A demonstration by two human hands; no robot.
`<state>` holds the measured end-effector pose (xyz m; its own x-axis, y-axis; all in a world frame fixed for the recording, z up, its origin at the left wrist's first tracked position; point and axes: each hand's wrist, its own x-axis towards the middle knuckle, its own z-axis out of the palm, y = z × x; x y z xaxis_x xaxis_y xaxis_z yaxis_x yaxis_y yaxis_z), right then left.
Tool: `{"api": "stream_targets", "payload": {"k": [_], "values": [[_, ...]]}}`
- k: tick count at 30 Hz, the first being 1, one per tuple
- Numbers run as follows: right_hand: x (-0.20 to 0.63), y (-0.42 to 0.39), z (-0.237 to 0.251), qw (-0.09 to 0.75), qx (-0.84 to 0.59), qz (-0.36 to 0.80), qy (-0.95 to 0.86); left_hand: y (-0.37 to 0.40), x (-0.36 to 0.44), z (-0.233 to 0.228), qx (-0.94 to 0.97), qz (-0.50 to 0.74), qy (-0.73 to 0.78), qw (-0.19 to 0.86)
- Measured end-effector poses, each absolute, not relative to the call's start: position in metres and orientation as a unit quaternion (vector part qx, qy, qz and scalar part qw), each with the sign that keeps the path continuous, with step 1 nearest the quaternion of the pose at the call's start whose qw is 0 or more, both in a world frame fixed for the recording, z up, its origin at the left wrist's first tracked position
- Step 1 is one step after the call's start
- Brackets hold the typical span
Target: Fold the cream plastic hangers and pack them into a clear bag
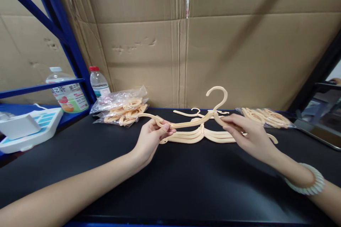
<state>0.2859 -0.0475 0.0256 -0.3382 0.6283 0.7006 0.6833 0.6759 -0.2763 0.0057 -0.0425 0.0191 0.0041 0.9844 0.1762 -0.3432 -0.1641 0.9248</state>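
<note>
A cream plastic clothes hanger [190,123] hangs in the air over the black table, its hook [225,96] pointing up. My left hand [152,135] pinches its left arm between thumb and fingers, and the curved end sticks out past the hand. My right hand [249,135] is closed around its right arm, hiding part of it. Behind and below lie several more cream hangers [186,137] close together on the table, partly covered by the held one and my right hand. Another hanger [183,114] lies farther back.
Clear bags of folded hangers [125,110] are stacked at the back left; another bag [266,117] lies at the back right beside a dark flat tray-like object [319,134]. Two bottles [70,92] and a white device [32,131] stand left. Cardboard [144,56] walls the back.
</note>
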Motion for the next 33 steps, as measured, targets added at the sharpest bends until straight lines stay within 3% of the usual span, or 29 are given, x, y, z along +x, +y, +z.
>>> {"api": "stream_targets", "payload": {"k": [7, 12, 15, 18, 21, 25, 33], "values": [[0.287, -0.041, 0.022, 0.494, -0.448, 0.055, -0.743, -0.047, 0.009, 0.021, 0.445, 0.592, 0.358, 0.568], [0.289, -0.041, 0.027, 0.465, -0.457, 0.095, -0.753, -0.051, 0.013, 0.021, 0.509, 0.508, 0.417, 0.555], [0.292, -0.040, 0.033, 0.421, -0.462, 0.109, -0.773, -0.064, 0.017, 0.020, 0.713, 0.367, 0.394, 0.448], [0.293, -0.042, 0.037, 0.375, -0.467, 0.129, -0.791, -0.084, 0.020, 0.020, 0.916, 0.236, 0.228, 0.232], [0.290, -0.045, 0.037, 0.310, -0.464, 0.155, -0.815, -0.096, 0.020, 0.022, 0.973, 0.167, 0.130, 0.098], [0.288, -0.047, 0.034, 0.248, -0.467, 0.162, -0.833, -0.091, 0.018, 0.020, 0.972, 0.153, 0.173, 0.038], [0.293, -0.043, 0.027, 0.183, -0.449, 0.087, -0.870, -0.083, 0.017, 0.016, 0.963, 0.138, 0.229, 0.027]]}}
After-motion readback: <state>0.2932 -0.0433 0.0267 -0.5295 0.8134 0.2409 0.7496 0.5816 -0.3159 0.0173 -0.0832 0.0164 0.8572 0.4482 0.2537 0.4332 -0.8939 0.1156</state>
